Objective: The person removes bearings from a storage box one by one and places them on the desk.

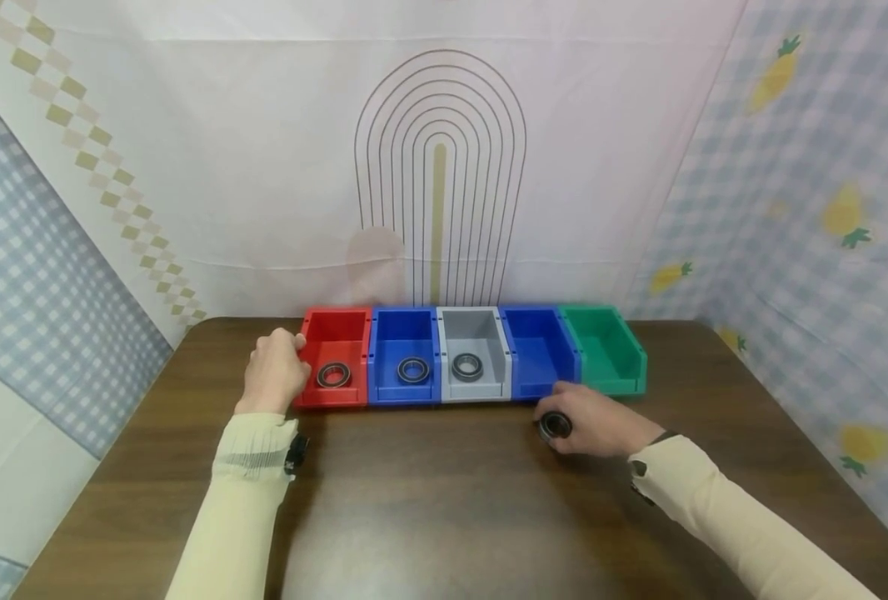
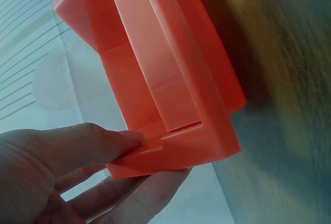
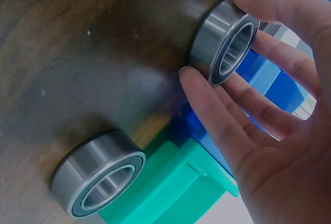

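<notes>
My left hand (image 1: 273, 367) grips the left side wall of the red bin (image 2: 176, 74), thumb over the inside and fingers beneath the outer face. A bearing (image 1: 334, 375) lies in that bin. With thumb and fingertips my right hand (image 1: 597, 421) holds another ball bearing (image 3: 223, 42), a steel ring with a dark seal, in front of the right blue bin (image 1: 537, 346). A further bearing (image 3: 98, 175) sits on the table near the green bin (image 3: 170, 188) in the right wrist view; in the head view the right hand hides it.
The bins stand side by side along the back of the brown table (image 1: 429, 483). The left blue bin (image 1: 404, 329) and the grey bin (image 1: 474, 329) each contain a bearing. Behind them hangs a white patterned cloth (image 1: 279, 167), with checked cloth (image 1: 811, 250) at the right.
</notes>
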Available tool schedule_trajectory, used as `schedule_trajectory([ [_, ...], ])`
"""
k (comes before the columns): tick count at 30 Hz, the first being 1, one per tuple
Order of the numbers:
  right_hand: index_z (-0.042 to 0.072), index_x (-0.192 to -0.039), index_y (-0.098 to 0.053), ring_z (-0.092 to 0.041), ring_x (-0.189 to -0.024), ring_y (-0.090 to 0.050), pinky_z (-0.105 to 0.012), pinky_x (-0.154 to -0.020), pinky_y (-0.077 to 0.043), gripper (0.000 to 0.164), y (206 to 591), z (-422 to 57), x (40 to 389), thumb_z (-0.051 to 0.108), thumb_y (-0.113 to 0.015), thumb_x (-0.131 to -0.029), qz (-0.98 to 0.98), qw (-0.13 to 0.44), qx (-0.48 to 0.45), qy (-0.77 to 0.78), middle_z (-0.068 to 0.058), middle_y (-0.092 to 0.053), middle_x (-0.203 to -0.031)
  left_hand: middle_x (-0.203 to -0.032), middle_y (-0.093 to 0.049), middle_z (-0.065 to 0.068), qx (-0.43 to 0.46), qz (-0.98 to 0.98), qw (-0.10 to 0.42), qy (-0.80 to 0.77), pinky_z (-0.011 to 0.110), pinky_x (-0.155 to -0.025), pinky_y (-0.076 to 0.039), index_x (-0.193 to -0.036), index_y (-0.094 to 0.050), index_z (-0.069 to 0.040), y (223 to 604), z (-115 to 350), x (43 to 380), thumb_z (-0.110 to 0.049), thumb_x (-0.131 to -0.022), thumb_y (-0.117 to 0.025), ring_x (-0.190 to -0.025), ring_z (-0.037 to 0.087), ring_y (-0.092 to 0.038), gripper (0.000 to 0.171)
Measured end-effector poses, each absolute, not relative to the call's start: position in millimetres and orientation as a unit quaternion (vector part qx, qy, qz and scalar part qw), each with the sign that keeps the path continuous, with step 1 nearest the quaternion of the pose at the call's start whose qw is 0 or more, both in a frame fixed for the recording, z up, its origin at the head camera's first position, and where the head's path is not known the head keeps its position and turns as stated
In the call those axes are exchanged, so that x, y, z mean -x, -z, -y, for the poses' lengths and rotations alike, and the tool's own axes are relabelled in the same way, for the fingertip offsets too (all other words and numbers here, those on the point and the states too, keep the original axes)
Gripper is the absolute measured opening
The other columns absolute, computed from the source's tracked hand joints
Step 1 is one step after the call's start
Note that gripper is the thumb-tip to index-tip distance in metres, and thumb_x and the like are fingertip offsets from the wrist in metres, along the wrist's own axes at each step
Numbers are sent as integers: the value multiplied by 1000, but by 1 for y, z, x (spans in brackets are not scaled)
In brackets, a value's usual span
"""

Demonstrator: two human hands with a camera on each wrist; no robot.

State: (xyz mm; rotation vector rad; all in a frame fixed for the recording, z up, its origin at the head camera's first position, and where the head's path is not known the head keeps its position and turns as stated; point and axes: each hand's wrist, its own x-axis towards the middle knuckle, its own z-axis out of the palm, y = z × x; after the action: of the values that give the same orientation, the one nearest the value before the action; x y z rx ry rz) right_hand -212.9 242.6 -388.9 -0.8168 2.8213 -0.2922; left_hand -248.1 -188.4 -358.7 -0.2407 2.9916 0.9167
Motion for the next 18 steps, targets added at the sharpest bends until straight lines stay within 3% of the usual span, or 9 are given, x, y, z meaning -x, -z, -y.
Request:
schedule_trajectory([
  [10,25,-111,-69,-13,-95,-58,-38,-85,-53,36,386,-241,211,32,-78,-78,-960,101,249,82,6,-62,-104,-141,-49,24,78,-953,4,-294,54,-91,-49,-138,-48,2,358,187,247,-3,-87,-61,-108,41,-55,53],
  [18,18,-109,-70,-16,-95,-61,-37,-84,-53,33,371,-236,216,36,-74,-81,-960,45,267,77,1,-66,-104,-141,-48,24,76,-952,3,-295,52,-90,-50,-138,-48,2,359,188,247,-3,-87,-61,-108,41,-55,53],
])
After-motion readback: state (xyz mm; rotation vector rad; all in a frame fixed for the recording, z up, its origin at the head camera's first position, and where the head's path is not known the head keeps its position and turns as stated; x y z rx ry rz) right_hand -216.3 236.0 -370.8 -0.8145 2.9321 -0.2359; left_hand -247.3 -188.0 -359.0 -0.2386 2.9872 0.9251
